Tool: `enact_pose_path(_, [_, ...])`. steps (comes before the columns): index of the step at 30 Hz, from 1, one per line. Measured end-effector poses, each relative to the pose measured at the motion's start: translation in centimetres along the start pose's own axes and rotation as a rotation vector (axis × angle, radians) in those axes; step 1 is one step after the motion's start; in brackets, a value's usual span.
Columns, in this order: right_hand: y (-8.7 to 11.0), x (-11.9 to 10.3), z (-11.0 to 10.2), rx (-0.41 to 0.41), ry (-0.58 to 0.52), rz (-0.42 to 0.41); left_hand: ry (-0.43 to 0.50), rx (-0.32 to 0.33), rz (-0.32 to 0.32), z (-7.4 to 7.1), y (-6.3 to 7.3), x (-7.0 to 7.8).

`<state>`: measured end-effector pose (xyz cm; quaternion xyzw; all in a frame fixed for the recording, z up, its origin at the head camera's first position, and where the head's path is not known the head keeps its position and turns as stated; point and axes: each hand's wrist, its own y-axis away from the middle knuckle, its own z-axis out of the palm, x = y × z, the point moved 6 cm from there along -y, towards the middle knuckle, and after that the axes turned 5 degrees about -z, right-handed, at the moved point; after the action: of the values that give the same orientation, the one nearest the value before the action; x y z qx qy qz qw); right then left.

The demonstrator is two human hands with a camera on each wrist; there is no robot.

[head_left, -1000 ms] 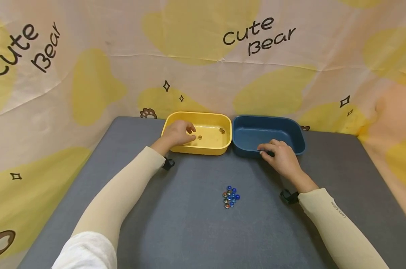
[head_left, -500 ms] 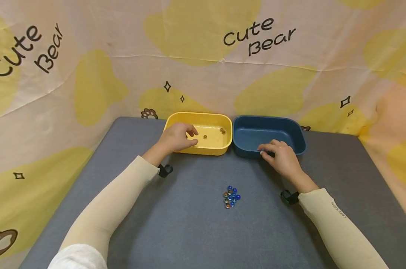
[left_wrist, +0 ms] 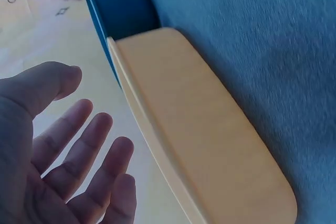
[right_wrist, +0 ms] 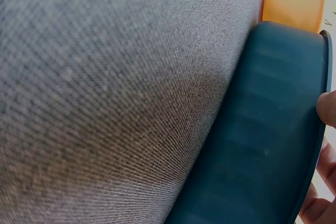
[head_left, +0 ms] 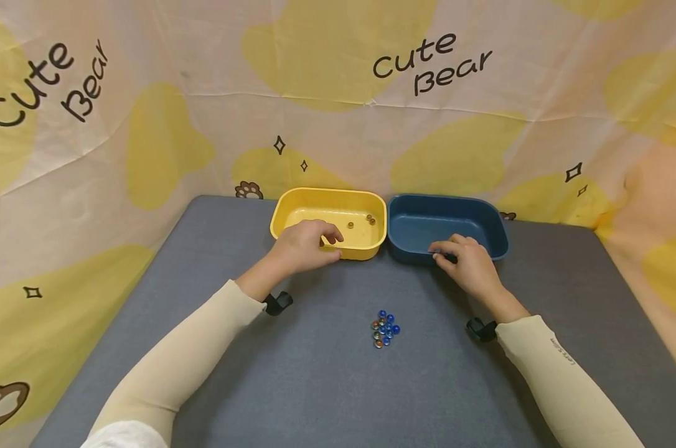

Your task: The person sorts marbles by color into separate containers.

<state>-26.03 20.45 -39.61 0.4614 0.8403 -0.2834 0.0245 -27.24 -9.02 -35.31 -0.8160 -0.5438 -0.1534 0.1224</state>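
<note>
My left hand (head_left: 307, 246) is above the front wall of the yellow bin (head_left: 282, 208), fingers spread and loosely bent. In the left wrist view its palm holds nothing. Several small amber marbles (head_left: 350, 225) lie on that bin's floor. At the blue bin (head_left: 405, 219), my right hand (head_left: 472, 264) pinches the front rim, thumb outside and fingers over the inner side. The right wrist view also has the thumb (right_wrist: 326, 107) against this rim. A cluster of glass marbles (head_left: 385, 328), some blue and some clear with orange, sits on the table in front of the bins.
The two bins stand side by side at the back of the grey table (head_left: 327, 386). Behind them hangs a patterned cloth (head_left: 338, 137), which also covers the left and right sides. Black straps (head_left: 278, 303) are on both wrists.
My left hand has drawn back from over the yellow bin toward its front edge. One amber marble in that bin has rolled right. The right hand stays on the blue rim.
</note>
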Motion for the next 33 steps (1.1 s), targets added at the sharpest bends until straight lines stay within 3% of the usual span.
enact_pose_path(14, [-0.1, 0.0, -0.1, 0.002, 0.009, -0.001, 0.035, -0.038, 0.072, 2.8, 2.3, 2.5])
enact_pose_path(23, [0.0, 0.1, 0.1, -0.003, 0.005, 0.010, 0.060, -0.123, 0.129, 5.8, 3.7, 4.0])
enact_pose_path(33, [0.0, 0.2, 0.2, 0.010, 0.009, -0.009, 0.053, -0.209, 0.150, 8.5, 4.5, 5.5])
